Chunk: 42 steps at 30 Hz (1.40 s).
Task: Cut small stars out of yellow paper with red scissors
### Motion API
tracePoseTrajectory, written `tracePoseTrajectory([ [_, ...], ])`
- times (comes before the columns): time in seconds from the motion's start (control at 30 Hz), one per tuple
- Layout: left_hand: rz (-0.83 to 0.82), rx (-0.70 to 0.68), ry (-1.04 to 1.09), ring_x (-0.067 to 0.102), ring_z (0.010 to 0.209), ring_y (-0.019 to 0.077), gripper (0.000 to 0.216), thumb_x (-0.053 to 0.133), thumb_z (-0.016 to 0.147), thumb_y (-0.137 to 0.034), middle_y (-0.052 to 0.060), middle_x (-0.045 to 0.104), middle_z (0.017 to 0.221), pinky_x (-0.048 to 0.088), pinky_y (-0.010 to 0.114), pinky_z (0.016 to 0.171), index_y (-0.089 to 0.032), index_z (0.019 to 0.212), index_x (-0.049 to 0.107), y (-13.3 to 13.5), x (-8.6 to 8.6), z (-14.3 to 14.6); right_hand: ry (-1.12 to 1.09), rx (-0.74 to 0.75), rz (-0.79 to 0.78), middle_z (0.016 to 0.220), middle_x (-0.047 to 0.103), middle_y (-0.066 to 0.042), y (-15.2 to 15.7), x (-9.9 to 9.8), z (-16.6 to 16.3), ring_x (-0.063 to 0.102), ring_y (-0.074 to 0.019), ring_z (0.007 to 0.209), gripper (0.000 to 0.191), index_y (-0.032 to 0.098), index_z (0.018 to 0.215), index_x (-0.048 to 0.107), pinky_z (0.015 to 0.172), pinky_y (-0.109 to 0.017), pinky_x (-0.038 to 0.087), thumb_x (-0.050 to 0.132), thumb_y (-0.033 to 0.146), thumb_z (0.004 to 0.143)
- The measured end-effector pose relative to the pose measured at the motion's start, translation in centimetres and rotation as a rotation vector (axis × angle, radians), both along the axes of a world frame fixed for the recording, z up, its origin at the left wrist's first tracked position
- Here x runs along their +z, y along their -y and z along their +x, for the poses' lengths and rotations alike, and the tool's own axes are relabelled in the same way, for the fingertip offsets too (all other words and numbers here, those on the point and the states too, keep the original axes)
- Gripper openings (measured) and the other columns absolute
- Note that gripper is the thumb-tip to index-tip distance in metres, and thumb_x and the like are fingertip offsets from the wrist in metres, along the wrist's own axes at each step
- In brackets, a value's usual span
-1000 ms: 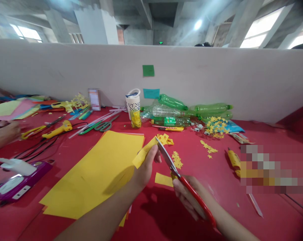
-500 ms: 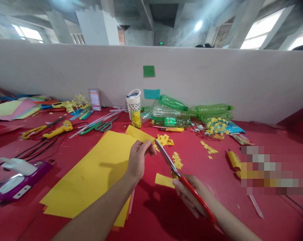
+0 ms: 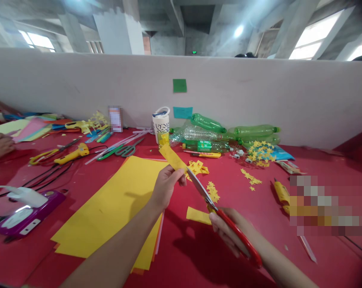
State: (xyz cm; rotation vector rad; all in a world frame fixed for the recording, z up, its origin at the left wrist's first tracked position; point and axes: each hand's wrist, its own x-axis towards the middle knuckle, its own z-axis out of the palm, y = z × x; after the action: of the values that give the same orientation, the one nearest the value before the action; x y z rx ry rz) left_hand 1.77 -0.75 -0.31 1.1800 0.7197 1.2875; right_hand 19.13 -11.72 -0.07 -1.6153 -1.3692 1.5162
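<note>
Paper in One Hand, Scissors in the Other

Our left hand (image 3: 164, 184) pinches a yellow strip (image 3: 172, 158) between thumb and fingers, up above the red bench (image 3: 249, 202). The strip sticks up and away from us, past the fingertips. Our right hand (image 3: 229, 230) is wrapped around the red handles of the scissors (image 3: 239, 234). The blade tips meet the strip's near end, just beside our left fingertips. We can't tell if any paper is between the blades.

Just left of our right hand, a second strip (image 3: 195, 215) lies on the bench, partly hidden by that hand. Small yellow stars (image 3: 212, 193) lie beyond our right hand. A stack of yellow sheets (image 3: 115, 200) lies under our left forearm.

Past our left hand stands a white cup (image 3: 161, 122) with dark marks and a loop on top. We can't see inside it. Right in front is a little clear cup (image 3: 164, 140) with yellow bits in it; the strip hides its lower part. Beyond both hands, green bottles (image 3: 209, 123) lie on their sides.
</note>
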Motion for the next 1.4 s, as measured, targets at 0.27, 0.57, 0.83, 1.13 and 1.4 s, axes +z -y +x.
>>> tracePoseTrajectory([
  [0.27, -0.004, -0.040, -0.020, 0.050, 0.051, 0.0098, 0.014, 0.056, 0.076, -0.021, -0.002, 0.054, 0.053, 0.039, 0.025, 0.055, -0.015, 0.064, 0.058, -0.30, 0.09, -0.37, -0.007, -0.027, -0.030, 0.037, 0.034, 0.011, -0.01, -0.30, 0.20, 0.031, -0.0033, 0.026, 0.046, 0.019, 0.065, 0.045, 0.027, -0.014, 0.025, 0.050, 0.063, 0.076],
  [0.57, -0.030, -0.106, 0.025, 0.052, 0.054, 0.0107, 0.013, 0.055, 0.078, -0.023, -0.001, 0.056, 0.058, 0.040, 0.024, 0.055, -0.014, 0.069, 0.058, -0.06, 0.14, -0.20, -0.021, -0.063, -0.018, 0.035, 0.034, 0.011, -0.02, -0.52, 0.12, 0.030, -0.0037, 0.025, 0.047, 0.020, 0.065, 0.045, 0.026, -0.015, 0.025, 0.050, 0.065, 0.073],
  [0.83, 0.003, -0.058, -0.005, 0.051, 0.057, 0.0103, 0.012, 0.053, 0.080, -0.022, 0.000, 0.057, 0.060, 0.040, 0.024, 0.059, -0.015, 0.072, 0.057, -0.15, 0.30, -0.32, -0.001, -0.003, -0.046, 0.033, 0.034, 0.011, -0.22, -0.42, 0.15, 0.031, -0.0041, 0.024, 0.048, 0.020, 0.063, 0.043, 0.026, -0.014, 0.024, 0.049, 0.066, 0.074],
  [1.13, 0.087, -0.037, -0.097, 0.049, 0.057, 0.0102, 0.014, 0.052, 0.081, -0.023, -0.001, 0.055, 0.057, 0.039, 0.024, 0.059, -0.015, 0.071, 0.056, -0.22, 0.36, -0.58, -0.011, 0.043, -0.035, 0.034, 0.034, 0.011, -0.10, -0.38, 0.35, 0.031, -0.0042, 0.025, 0.048, 0.019, 0.065, 0.046, 0.028, -0.014, 0.024, 0.046, 0.066, 0.076],
  [1.4, 0.023, -0.062, -0.069, 0.050, 0.056, 0.0102, 0.012, 0.053, 0.079, -0.023, -0.001, 0.057, 0.057, 0.040, 0.024, 0.059, -0.015, 0.070, 0.056, -0.30, 0.42, -0.69, 0.003, 0.044, -0.020, 0.034, 0.034, 0.011, -0.08, -0.10, 0.29, 0.032, -0.0038, 0.025, 0.051, 0.019, 0.064, 0.046, 0.029, -0.015, 0.024, 0.047, 0.069, 0.073],
])
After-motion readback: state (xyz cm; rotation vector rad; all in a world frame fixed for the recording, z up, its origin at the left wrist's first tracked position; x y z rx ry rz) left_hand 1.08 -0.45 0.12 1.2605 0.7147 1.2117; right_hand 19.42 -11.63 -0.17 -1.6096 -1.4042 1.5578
